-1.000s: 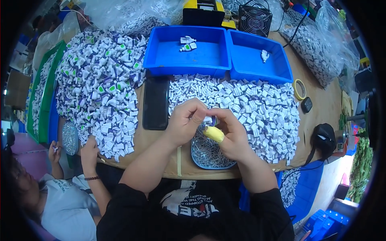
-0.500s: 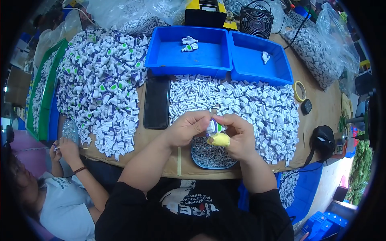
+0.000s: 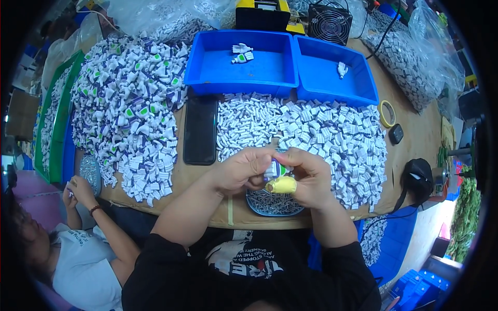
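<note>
Between my hands is a small white, purple and green plastic toy figure part (image 3: 278,169). My left hand (image 3: 239,170) pinches it from the left. My right hand (image 3: 315,177) grips its other side, the thumb wrapped in yellow tape (image 3: 282,185). Fingers cover much of the part. Just below the hands sits a blue-rimmed tray of metal pins (image 3: 274,203), partly hidden by them. Beyond my fingers lie a heap of small white limb pieces (image 3: 246,124) and a heap of white and purple striped pieces (image 3: 340,140).
Two blue bins (image 3: 241,78) stand at the back, holding a few parts. A black phone (image 3: 200,131) lies left of centre, beside a large pile of figure parts (image 3: 127,98). At the left a co-worker's hands (image 3: 80,193) are busy. Yellow tape roll (image 3: 386,114) and black pouch (image 3: 416,181) are right.
Both hands stay closed around the toy part, with a small shift of fingers and the part slightly turned. At the left, the co-worker's hands have moved a little.
</note>
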### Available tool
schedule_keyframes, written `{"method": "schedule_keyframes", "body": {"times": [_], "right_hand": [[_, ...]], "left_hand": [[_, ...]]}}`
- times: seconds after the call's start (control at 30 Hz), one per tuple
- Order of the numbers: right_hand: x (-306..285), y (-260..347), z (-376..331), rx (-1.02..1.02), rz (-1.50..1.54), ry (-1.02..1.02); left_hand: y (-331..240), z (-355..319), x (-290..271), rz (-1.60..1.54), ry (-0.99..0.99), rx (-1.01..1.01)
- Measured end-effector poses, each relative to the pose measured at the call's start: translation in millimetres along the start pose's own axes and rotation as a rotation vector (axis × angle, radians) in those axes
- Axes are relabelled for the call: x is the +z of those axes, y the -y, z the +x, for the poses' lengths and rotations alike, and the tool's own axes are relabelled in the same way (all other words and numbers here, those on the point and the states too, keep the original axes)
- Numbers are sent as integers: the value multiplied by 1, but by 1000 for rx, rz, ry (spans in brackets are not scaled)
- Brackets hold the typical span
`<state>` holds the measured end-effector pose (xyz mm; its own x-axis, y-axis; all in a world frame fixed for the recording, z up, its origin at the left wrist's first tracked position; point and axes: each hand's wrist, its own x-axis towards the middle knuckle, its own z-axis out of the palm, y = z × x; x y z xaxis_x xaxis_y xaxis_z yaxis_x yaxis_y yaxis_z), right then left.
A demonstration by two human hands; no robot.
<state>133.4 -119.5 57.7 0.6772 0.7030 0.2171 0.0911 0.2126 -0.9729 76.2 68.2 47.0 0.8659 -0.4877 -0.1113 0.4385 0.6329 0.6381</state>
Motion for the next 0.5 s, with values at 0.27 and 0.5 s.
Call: {"method": "schedule_keyframes", "body": {"times": [0.27,0.5], "right_hand": [[6,-1,2,-211,-376,4],[8,-3,2,-195,-480,-73]], "left_hand": [[8,7,-2,188,38,87],[5,7,1,293,-88,107]]}}
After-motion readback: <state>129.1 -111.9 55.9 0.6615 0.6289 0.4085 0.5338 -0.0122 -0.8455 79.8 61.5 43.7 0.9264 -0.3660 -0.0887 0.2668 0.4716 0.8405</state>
